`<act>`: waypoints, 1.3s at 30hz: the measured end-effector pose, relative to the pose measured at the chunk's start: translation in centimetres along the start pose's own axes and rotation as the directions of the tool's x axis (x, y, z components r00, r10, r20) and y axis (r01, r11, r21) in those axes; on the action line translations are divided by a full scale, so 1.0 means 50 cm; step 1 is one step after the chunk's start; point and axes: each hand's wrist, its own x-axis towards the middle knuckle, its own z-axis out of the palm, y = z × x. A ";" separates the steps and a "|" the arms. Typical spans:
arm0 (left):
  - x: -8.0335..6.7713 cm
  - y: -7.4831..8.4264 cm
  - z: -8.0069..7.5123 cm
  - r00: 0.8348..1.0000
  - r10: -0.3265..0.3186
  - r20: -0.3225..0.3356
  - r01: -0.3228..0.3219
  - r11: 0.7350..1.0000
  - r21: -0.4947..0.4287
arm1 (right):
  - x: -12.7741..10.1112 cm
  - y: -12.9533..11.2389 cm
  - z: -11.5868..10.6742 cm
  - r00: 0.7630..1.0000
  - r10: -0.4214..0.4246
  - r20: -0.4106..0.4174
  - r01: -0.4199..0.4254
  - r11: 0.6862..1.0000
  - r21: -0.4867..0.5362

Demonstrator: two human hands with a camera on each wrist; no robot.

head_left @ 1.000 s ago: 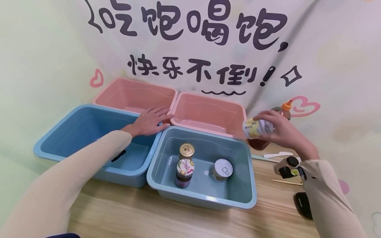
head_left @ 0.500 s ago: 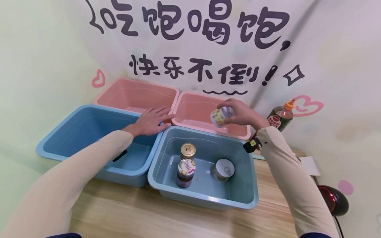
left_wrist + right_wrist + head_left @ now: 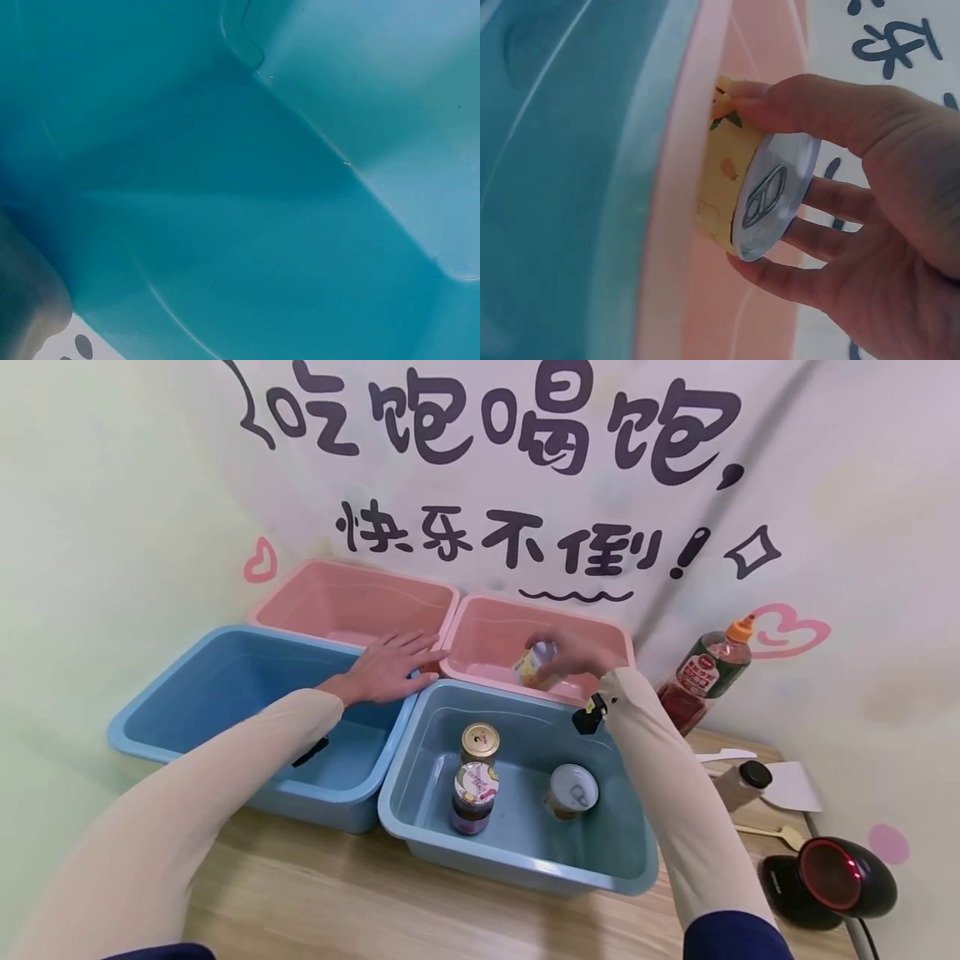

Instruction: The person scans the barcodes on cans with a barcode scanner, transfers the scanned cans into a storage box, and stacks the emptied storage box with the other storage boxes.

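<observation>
Currently I see the right hand (image 3: 889, 255) pinching a yellow can (image 3: 724, 172) between thumb and fingers, tilted, its base hidden behind the near rim of the right pink bin (image 3: 480, 639); I can't tell whether it touches the floor inside. At that bin's left edge, the left hand (image 3: 386, 668) lies with fingers extended. On the bin's near side sits a blue bin (image 3: 517, 857) with two lidded containers (image 3: 474, 797) and another can (image 3: 572, 789); to its right stands a sauce bottle (image 3: 708, 672).

Studio-like tabletop (image 3: 337, 893), slogan-printed backdrop (image 3: 495, 485)
</observation>
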 end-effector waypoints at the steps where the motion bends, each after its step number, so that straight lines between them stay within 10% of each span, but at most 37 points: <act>1: 0.000 0.000 -0.001 1.000 -0.002 0.002 0.002 1.000 -0.003 | 0.004 0.004 0.003 1.000 -0.002 0.007 0.002 1.000 0.000; 15: 0.003 0.001 0.009 1.000 0.007 0.007 -0.007 1.000 0.002 | 0.020 0.051 0.046 0.991 0.131 0.032 -0.129 0.990 -0.050; 39: 0.002 -0.001 0.004 1.000 -0.002 -0.006 0.002 1.000 0.015 | 0.032 0.075 0.076 0.986 0.068 0.153 -0.041 0.984 -0.174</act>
